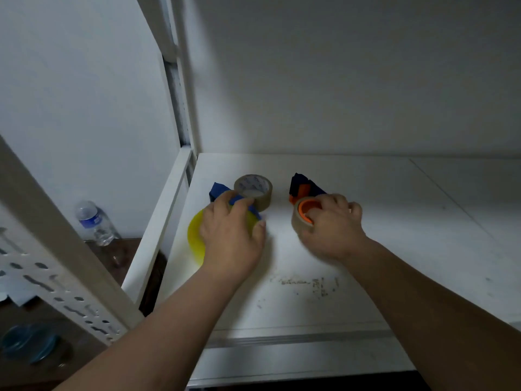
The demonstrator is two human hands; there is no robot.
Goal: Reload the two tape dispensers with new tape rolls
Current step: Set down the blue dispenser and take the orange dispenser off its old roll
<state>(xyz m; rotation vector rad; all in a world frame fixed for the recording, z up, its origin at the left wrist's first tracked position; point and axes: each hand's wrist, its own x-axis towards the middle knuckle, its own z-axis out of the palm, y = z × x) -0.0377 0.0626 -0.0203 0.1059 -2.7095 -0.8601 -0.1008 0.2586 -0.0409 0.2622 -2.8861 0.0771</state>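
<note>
On the white shelf (394,221), my left hand (231,238) grips a blue tape dispenser (218,190) with a yellow roll (196,235) under my palm. Right behind it stands a loose brown tape roll (253,189). My right hand (329,224) is closed around a brown tape roll (298,221) seated on the orange hub (308,208) of an orange and dark blue dispenser (301,187). My fingers hide part of each dispenser.
A white perforated upright (56,249) and the shelf's side rail (166,215) stand to the left. A plastic water bottle (94,222) sits on a lower brown surface beyond the rail. A white wall backs the shelf. Dark scuff marks (307,285) lie near the front edge.
</note>
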